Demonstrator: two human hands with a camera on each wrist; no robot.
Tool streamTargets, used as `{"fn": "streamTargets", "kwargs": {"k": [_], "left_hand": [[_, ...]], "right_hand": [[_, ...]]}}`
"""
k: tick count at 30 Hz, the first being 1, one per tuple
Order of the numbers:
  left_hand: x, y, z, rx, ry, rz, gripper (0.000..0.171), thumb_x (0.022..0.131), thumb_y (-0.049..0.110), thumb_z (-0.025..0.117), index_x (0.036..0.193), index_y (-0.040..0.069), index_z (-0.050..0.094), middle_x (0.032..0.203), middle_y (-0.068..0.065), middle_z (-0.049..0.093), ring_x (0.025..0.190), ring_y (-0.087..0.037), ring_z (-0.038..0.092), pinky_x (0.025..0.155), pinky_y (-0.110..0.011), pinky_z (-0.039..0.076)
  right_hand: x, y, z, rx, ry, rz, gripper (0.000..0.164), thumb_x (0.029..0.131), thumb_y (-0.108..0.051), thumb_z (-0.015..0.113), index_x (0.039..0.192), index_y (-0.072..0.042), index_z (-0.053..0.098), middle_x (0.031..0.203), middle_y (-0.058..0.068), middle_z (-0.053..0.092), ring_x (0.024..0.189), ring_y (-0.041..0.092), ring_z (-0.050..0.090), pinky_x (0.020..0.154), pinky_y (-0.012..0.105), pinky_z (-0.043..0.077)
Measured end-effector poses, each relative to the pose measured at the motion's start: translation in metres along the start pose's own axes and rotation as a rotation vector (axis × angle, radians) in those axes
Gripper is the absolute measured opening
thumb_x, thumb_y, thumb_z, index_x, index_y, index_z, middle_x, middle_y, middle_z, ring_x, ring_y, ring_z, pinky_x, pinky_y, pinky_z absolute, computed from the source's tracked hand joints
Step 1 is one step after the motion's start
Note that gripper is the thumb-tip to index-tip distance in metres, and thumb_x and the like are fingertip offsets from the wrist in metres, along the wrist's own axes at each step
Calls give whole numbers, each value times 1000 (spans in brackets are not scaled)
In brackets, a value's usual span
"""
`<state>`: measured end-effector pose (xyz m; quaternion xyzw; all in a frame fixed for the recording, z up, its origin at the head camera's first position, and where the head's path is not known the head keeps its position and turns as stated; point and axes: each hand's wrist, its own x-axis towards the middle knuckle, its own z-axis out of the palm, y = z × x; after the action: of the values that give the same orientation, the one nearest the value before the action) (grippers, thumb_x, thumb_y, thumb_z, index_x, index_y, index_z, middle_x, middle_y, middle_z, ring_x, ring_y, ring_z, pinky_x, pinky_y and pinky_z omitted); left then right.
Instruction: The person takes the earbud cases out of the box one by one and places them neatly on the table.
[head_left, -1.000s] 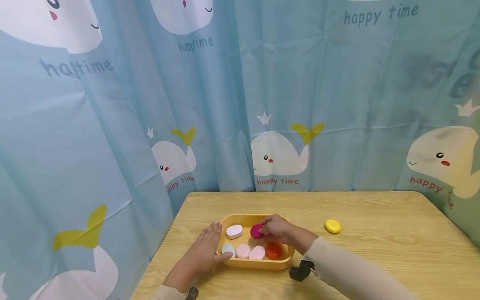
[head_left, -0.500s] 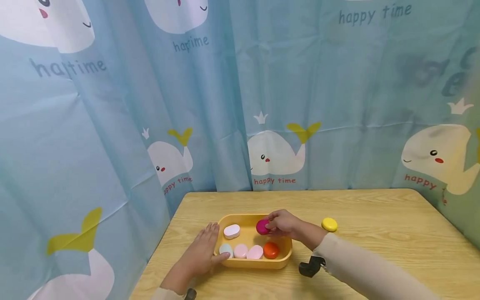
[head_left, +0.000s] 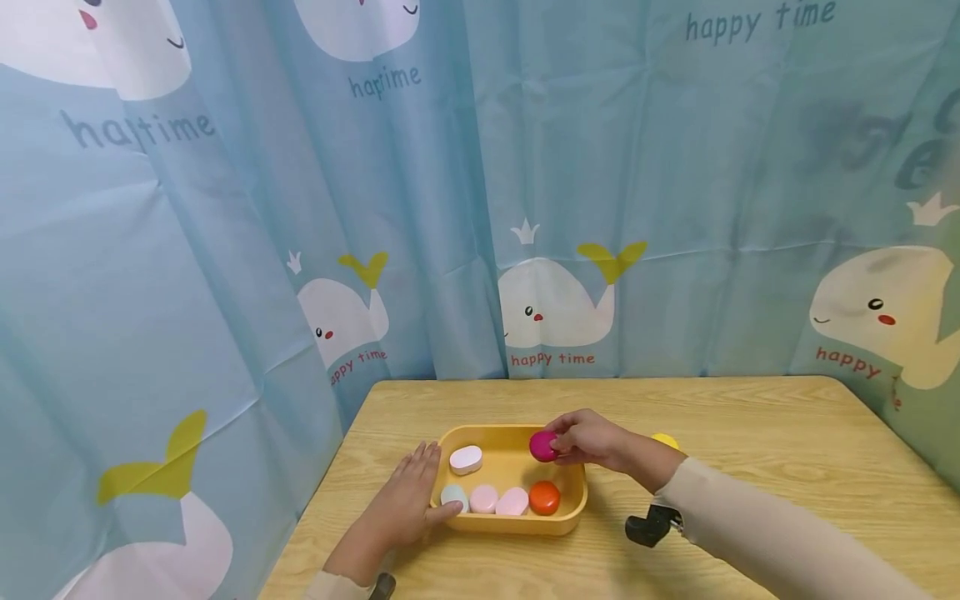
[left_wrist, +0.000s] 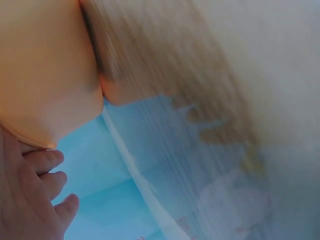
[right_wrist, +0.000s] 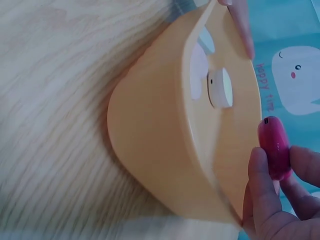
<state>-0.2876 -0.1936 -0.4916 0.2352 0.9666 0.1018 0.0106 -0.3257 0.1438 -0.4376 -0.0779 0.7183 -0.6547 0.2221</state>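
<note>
My right hand (head_left: 588, 437) pinches a small glossy magenta round case (head_left: 543, 446) between thumb and fingers, over the back right part of a yellow tray (head_left: 517, 525). Seen edge-on in the right wrist view, the magenta case (right_wrist: 275, 147) has a small dark notch at one end. My left hand (head_left: 405, 500) lies along the tray's left side, fingers straight, thumb at the front left corner. Inside the tray are a white oblong case (head_left: 466, 459) at the back, then a pale blue one (head_left: 454, 497), two pink ones and an orange round one (head_left: 544, 497) along the front.
A yellow round case (head_left: 665, 439) lies on the wooden table (head_left: 787, 467) right of the tray, partly hidden behind my right forearm. A blue whale-print curtain (head_left: 675, 183) hangs along the table's back and sides.
My right hand has moved to the right and slightly back, carrying the magenta case from mid-tray toward the back right rim. My left hand stays at the tray's left side.
</note>
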Motion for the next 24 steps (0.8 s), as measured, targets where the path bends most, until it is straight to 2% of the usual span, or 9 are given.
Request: {"fn": "streamTargets", "kwargs": {"k": [10, 18, 24], "left_hand": [[-1, 1, 0, -11, -3, 1, 99, 91, 70, 43, 153, -4, 19, 159, -18, 19, 146, -33, 12, 116, -51, 12], [-1, 2, -3, -18, 9, 16, 100, 91, 69, 44, 152, -6, 21, 158, -20, 21, 145, -35, 14, 115, -53, 14], [-1, 1, -3, -24, -1, 7, 100, 91, 70, 44, 152, -6, 20, 158, -19, 20, 146, -35, 13, 115, -53, 14]], "right_hand": [[-8, 5, -25, -45, 22, 3, 37, 89, 7, 56, 124, 17, 51, 111, 22, 58, 91, 26, 65, 81, 41, 56], [-16, 8, -45, -8, -3, -10, 39, 91, 7, 53, 127, 19, 46, 111, 21, 59, 93, 26, 65, 89, 48, 50], [-19, 12, -60, -14, 7, -14, 40, 91, 5, 54, 127, 19, 46, 112, 20, 59, 93, 26, 65, 90, 48, 50]]}}
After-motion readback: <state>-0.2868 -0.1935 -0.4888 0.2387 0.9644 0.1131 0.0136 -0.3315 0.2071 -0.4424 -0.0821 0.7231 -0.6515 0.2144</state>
